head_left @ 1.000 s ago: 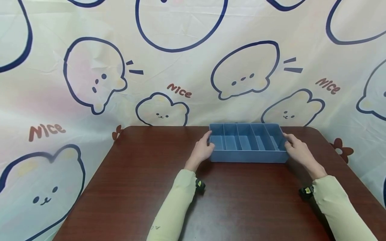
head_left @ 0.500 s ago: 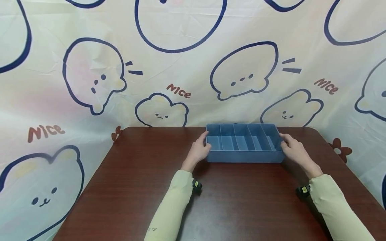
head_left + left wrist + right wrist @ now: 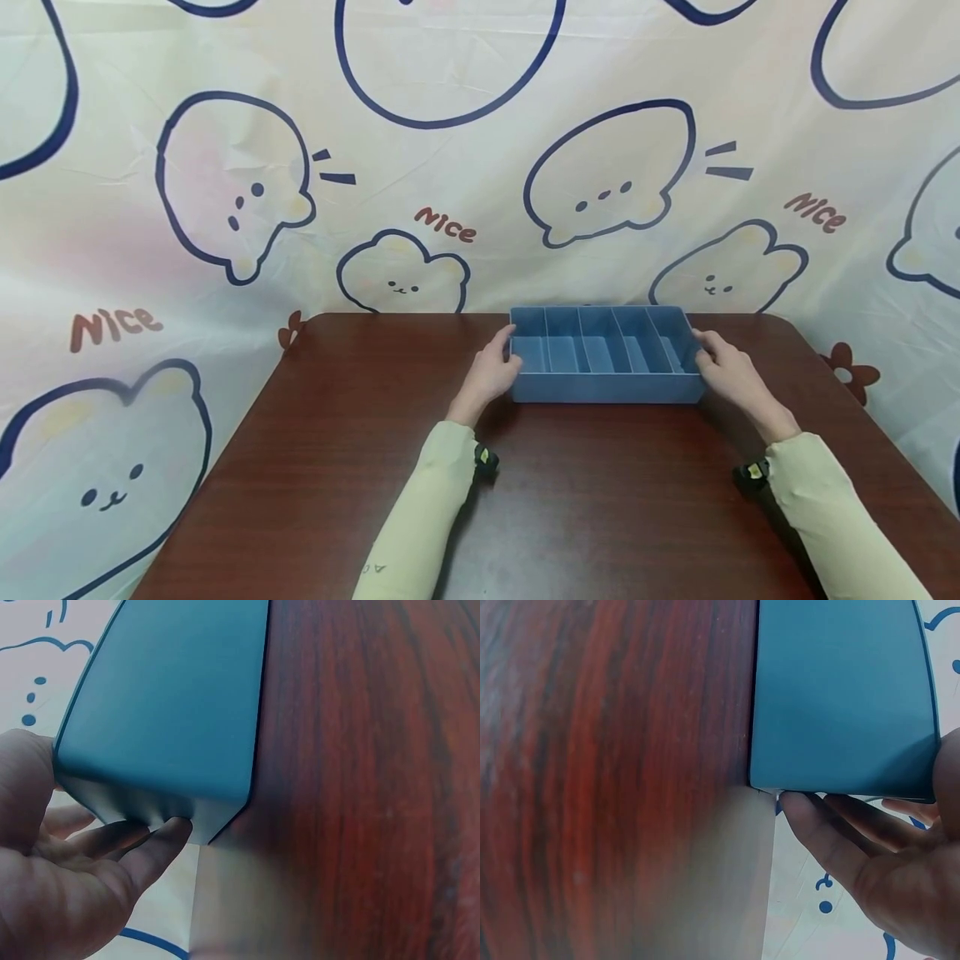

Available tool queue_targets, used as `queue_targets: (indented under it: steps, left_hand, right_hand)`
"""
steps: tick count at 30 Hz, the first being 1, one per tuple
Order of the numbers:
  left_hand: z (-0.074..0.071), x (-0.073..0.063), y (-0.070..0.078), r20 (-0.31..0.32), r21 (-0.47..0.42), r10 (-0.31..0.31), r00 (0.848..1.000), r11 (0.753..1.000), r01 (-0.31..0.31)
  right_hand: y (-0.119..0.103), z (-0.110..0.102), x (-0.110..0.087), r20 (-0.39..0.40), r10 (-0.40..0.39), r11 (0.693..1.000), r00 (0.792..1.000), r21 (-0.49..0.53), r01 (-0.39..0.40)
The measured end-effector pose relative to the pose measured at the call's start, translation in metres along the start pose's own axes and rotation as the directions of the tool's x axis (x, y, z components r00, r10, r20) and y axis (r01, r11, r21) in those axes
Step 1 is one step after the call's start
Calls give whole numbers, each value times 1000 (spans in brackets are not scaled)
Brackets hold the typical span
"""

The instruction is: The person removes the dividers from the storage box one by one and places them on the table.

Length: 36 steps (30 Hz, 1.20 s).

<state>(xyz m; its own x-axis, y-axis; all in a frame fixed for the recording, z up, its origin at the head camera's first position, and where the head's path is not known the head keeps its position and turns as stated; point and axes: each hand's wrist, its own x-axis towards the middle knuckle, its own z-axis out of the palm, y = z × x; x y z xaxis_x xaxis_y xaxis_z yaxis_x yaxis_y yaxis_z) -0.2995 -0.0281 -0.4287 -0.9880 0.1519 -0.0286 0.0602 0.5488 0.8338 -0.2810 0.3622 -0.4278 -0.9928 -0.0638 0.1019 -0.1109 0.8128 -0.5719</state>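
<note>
A blue divided storage box [image 3: 607, 388] sits at the far side of the brown table, its long wall toward me. Thin upright dividers split it into several compartments, and nothing shows inside them. At its left end my left hand [image 3: 489, 372] grips it, thumb at the top rim. My right hand [image 3: 735, 377] holds the opposite end in the same way. In the left wrist view, the fingertips [image 3: 177, 826] press against the short end wall. The right wrist view has the fingers [image 3: 810, 817] at the other end wall, partly hidden behind the box.
The dark brown wooden table [image 3: 585, 500] reaches back to a pale curtain [image 3: 487, 167] printed with cartoon bears and the word "Nice". Curtain cloth also hangs along both table sides. A black wrist camera [image 3: 486, 463] sits at the left cuff, another [image 3: 752, 475] at the right.
Both hands have shifted the box slightly to the left along the table, mostly in the first half second. Their hold on its ends looks the same.
</note>
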Motion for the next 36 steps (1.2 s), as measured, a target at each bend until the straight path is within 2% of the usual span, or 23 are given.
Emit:
queue_targets:
  steps: [22, 36]
  left_hand:
    - [-6, 1, -4, -5, -10, -13, 1000, 1000, 13]
    - [-12, -1, -9, -21, -20, -29, 999, 999, 29]
  right_hand:
    - [-5, 8, 3, -14, 17, 1000, 1000, 4, -17]
    - [-9, 13, 4, -6, 0, 1000, 1000, 20, 0]
